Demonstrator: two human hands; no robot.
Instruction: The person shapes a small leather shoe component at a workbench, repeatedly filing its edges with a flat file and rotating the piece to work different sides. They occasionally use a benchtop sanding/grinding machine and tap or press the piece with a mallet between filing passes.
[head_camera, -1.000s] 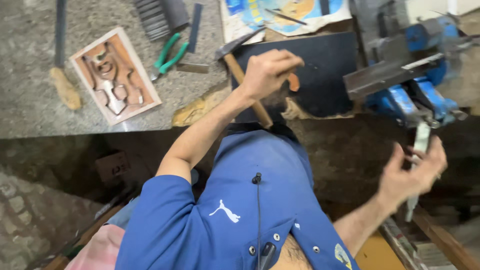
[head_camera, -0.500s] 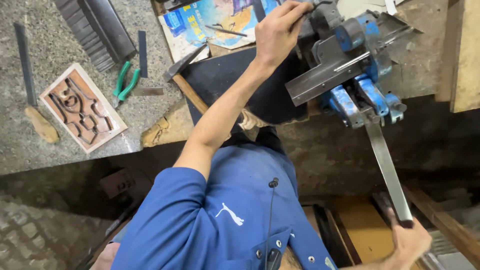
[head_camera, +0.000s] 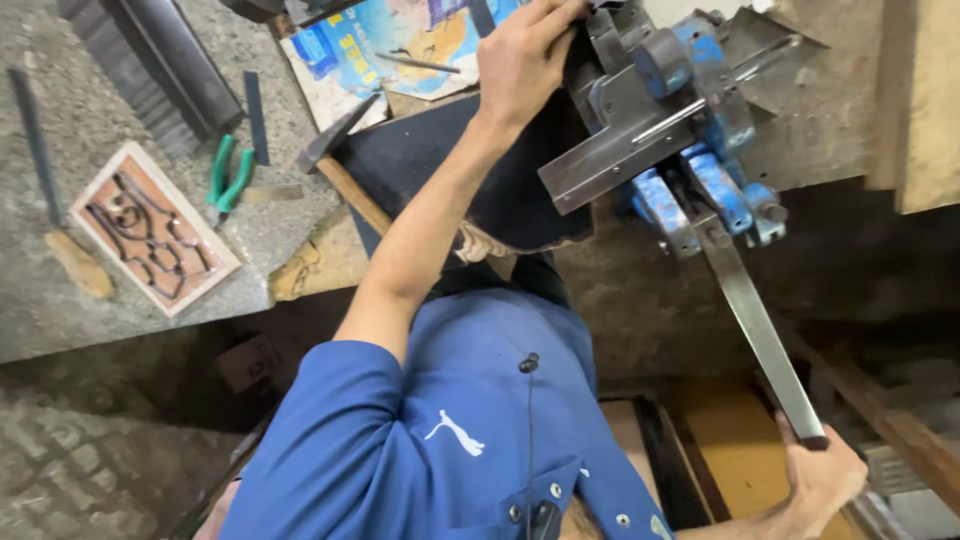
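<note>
Flat steel bar (head_camera: 760, 330) runs from the blue bench vise (head_camera: 690, 150) at the tabletop (head_camera: 90, 290) edge down toward me. One hand (head_camera: 825, 480) low at the frame's right has its fingers closed round the bar's free end. The other hand (head_camera: 525, 60) rests up by the vise top; its fingers are hidden, grip unclear. Bar looks stiff, heavy, smooth-faced, likely slippery; best held near the end, across the flat. Hammer (head_camera: 345, 165) and green pliers (head_camera: 228, 178) lie nearby.
</note>
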